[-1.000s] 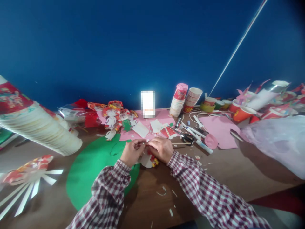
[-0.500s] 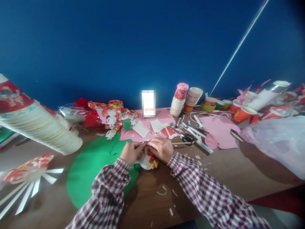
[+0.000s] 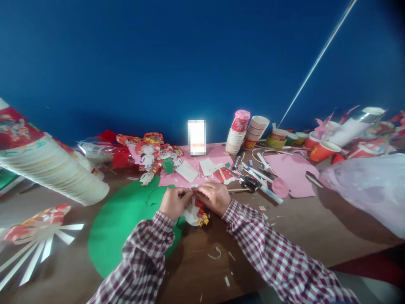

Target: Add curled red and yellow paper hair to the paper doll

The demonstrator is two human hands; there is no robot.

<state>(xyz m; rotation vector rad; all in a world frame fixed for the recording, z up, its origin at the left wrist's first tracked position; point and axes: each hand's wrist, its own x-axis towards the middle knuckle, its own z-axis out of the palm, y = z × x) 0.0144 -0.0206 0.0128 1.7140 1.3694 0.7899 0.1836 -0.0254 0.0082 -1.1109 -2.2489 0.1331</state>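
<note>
My left hand [image 3: 173, 202] and my right hand [image 3: 212, 197] meet at the middle of the wooden table [image 3: 284, 236], fingers pinched together. Between them they hold a small paper craft figure [image 3: 195, 212], white with red and yellow trim, which hangs below my fingers. Both sleeves are red and white check. A green paper circle [image 3: 120, 228] lies under my left forearm. What my fingertips pinch at the top of the figure is too small to make out.
Pink paper sheets [image 3: 292, 171], scissors [image 3: 249, 183], pens and finished paper dolls [image 3: 150, 156] lie beyond my hands. Stacked paper cups [image 3: 240, 131] stand at the back. A long cup stack [image 3: 47, 169] lies left, a plastic bag [image 3: 370, 185] right. Paper scraps [image 3: 217, 253] dot the table.
The paper figure has shifted slightly in my fingers and tilted; both hands stay pinched on it in nearly the same spot.
</note>
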